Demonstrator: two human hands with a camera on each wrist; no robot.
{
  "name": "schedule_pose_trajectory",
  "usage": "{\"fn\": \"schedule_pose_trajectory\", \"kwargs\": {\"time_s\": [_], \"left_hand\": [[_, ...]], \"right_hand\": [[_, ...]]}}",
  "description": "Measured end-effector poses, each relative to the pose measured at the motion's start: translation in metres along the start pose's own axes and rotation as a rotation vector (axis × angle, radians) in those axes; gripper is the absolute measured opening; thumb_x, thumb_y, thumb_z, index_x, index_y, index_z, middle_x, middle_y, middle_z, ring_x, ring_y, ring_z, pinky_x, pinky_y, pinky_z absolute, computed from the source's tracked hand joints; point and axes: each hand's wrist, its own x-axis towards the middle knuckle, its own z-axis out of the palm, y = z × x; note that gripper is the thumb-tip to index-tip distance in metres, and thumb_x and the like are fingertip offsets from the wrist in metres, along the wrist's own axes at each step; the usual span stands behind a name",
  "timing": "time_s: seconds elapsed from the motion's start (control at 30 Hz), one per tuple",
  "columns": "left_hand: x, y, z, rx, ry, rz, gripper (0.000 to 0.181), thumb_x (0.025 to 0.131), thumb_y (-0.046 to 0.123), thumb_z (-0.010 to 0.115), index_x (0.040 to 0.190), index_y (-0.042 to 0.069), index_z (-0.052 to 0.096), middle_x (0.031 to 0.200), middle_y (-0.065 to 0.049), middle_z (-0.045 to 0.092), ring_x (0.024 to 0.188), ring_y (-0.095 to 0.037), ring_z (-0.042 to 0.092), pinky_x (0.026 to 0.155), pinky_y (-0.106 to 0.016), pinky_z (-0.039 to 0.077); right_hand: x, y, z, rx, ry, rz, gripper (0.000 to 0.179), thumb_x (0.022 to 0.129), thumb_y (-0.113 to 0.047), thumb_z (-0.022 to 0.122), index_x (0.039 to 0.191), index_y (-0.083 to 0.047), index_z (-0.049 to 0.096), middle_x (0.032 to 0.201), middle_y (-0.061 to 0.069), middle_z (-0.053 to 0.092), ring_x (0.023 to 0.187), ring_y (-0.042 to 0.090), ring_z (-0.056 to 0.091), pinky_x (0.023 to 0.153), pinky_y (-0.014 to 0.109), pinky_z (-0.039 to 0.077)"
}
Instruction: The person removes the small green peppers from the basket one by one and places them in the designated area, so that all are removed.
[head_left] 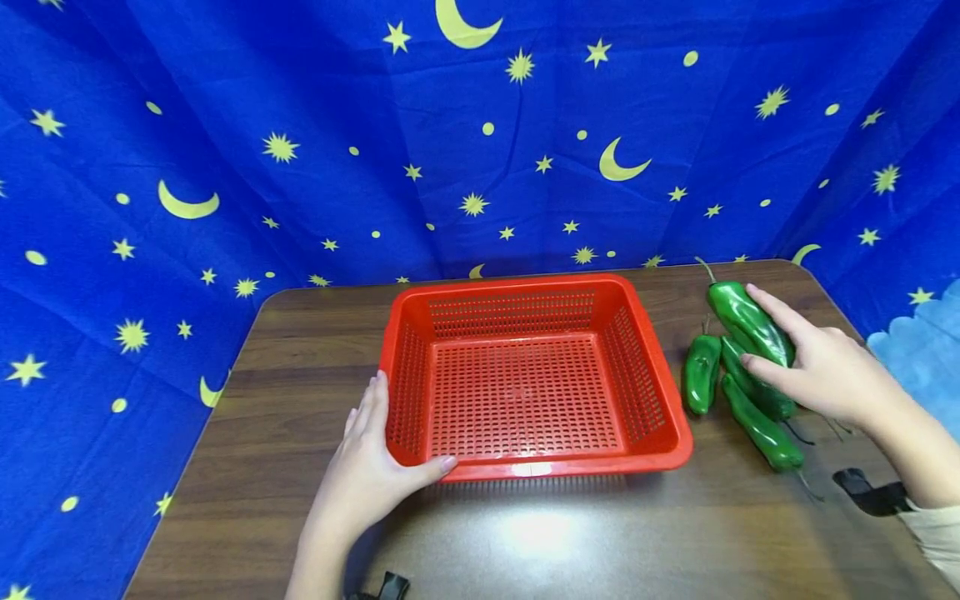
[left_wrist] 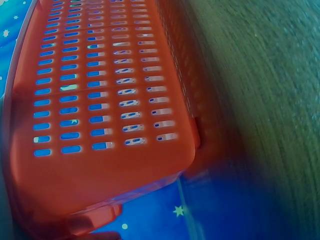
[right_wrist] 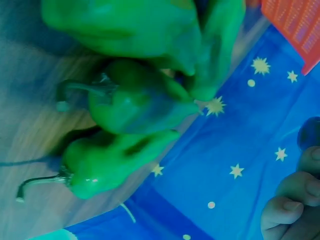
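Note:
A red plastic basket (head_left: pixel 525 392) with slotted walls stands on the table. My left hand (head_left: pixel 367 458) is at its near left corner, thumb across the front rim and fairly straight fingers against the left side. In the left wrist view the basket's slotted wall (left_wrist: pixel 100 100) shows close up. My right hand (head_left: pixel 832 371) holds the uppermost green pepper (head_left: pixel 742 317) between thumb and fingers. Under and beside it lie other peppers, a short one (head_left: pixel 702 373) and a slim one (head_left: pixel 761 429) among them. Some curled right fingers (right_wrist: pixel 287 210) show in the right wrist view.
The brown wooden table (head_left: pixel 300 375) meets a blue curtain (head_left: pixel 337 192) with yellow stars and moons behind and at both sides. Black straps (head_left: pixel 870 492) are by the right wrist. The peppers lie to the right of the basket, near the right table edge.

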Motion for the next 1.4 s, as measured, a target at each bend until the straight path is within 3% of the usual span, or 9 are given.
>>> {"fn": "schedule_pose_trajectory", "kwargs": {"time_s": [0.33, 0.57, 0.7, 0.8, 0.87, 1.03, 1.2, 1.3, 1.4], "left_hand": [[0.0, 0.0, 0.0, 0.0, 0.009, 0.003, 0.139, 0.061, 0.077, 0.077, 0.16, 0.023, -0.003, 0.169, -0.003, 0.002, 0.154, -0.035, 0.013, 0.123, -0.057, 0.018], [-0.001, 0.0, 0.0, 0.002, 0.007, 0.017, 0.138, 0.062, 0.079, 0.075, 0.16, 0.021, -0.004, 0.169, -0.005, 0.002, 0.154, -0.036, 0.013, 0.123, -0.057, 0.017], [-0.001, 0.0, 0.0, 0.0, 0.009, 0.015, 0.138, 0.063, 0.078, 0.075, 0.16, 0.021, -0.004, 0.169, -0.005, 0.003, 0.154, -0.037, 0.013, 0.123, -0.058, 0.017], [-0.001, 0.0, 0.0, -0.002, 0.011, 0.015, 0.138, 0.063, 0.077, 0.076, 0.16, 0.022, -0.004, 0.169, -0.006, 0.003, 0.154, -0.037, 0.013, 0.123, -0.058, 0.017], [-0.001, 0.0, 0.0, -0.001, 0.011, 0.014, 0.138, 0.063, 0.078, 0.075, 0.16, 0.022, -0.004, 0.169, -0.005, 0.004, 0.154, -0.037, 0.014, 0.122, -0.058, 0.017], [0.0, 0.0, 0.0, -0.002, 0.009, 0.012, 0.138, 0.062, 0.08, 0.074, 0.16, 0.022, -0.004, 0.169, -0.005, 0.003, 0.154, -0.037, 0.013, 0.122, -0.058, 0.017], [0.0, 0.0, -0.001, -0.002, 0.008, 0.013, 0.139, 0.061, 0.079, 0.075, 0.16, 0.022, -0.004, 0.168, -0.006, 0.003, 0.154, -0.036, 0.013, 0.123, -0.058, 0.017], [0.001, 0.0, -0.001, -0.002, 0.005, 0.009, 0.139, 0.061, 0.078, 0.076, 0.16, 0.022, -0.004, 0.168, -0.006, 0.003, 0.154, -0.036, 0.013, 0.123, -0.058, 0.017], [0.001, 0.0, 0.0, -0.003, 0.003, 0.005, 0.14, 0.061, 0.077, 0.077, 0.16, 0.022, -0.004, 0.169, -0.005, 0.003, 0.154, -0.035, 0.013, 0.123, -0.058, 0.016]], "right_hand": [[-0.011, 0.006, 0.021, 0.043, -0.033, 0.027, 0.092, 0.091, -0.037, 0.069, 0.161, -0.02, 0.012, 0.081, 0.021, 0.067, 0.065, 0.025, 0.062, 0.047, 0.035, 0.042], [-0.019, 0.008, 0.034, 0.072, -0.054, 0.031, 0.092, 0.091, -0.037, 0.069, 0.161, -0.019, 0.013, 0.081, 0.02, 0.068, 0.065, 0.023, 0.06, 0.049, 0.035, 0.042], [-0.021, 0.009, 0.039, 0.075, -0.053, 0.026, 0.091, 0.09, -0.038, 0.069, 0.16, -0.018, 0.015, 0.103, 0.032, 0.064, 0.071, 0.028, 0.062, 0.051, 0.037, 0.045], [-0.022, 0.01, 0.044, 0.063, -0.063, 0.018, 0.092, 0.09, -0.038, 0.07, 0.16, -0.017, 0.015, 0.123, 0.041, 0.054, 0.082, 0.039, 0.065, 0.058, 0.048, 0.051], [-0.023, 0.011, 0.046, 0.059, -0.074, 0.012, 0.092, 0.09, -0.038, 0.07, 0.16, -0.017, 0.015, 0.127, 0.043, 0.052, 0.087, 0.043, 0.064, 0.062, 0.054, 0.052], [-0.029, 0.009, 0.049, 0.073, -0.115, 0.006, 0.092, 0.09, -0.036, 0.071, 0.16, -0.016, 0.016, 0.104, 0.035, 0.065, 0.077, 0.031, 0.063, 0.058, 0.045, 0.05], [-0.037, 0.006, 0.054, 0.04, -0.194, 0.052, 0.093, 0.091, -0.041, 0.069, 0.16, -0.013, 0.014, 0.089, 0.022, 0.068, 0.071, 0.025, 0.06, 0.054, 0.043, 0.047], [-0.043, 0.005, 0.057, -0.003, -0.198, 0.068, 0.094, 0.09, -0.047, 0.068, 0.16, -0.011, 0.015, 0.09, 0.028, 0.068, 0.072, 0.031, 0.065, 0.053, 0.047, 0.048], [-0.047, 0.004, 0.06, -0.044, -0.183, 0.08, 0.098, 0.089, -0.055, 0.066, 0.159, -0.009, 0.016, 0.102, 0.039, 0.065, 0.08, 0.044, 0.067, 0.054, 0.053, 0.048]]}}
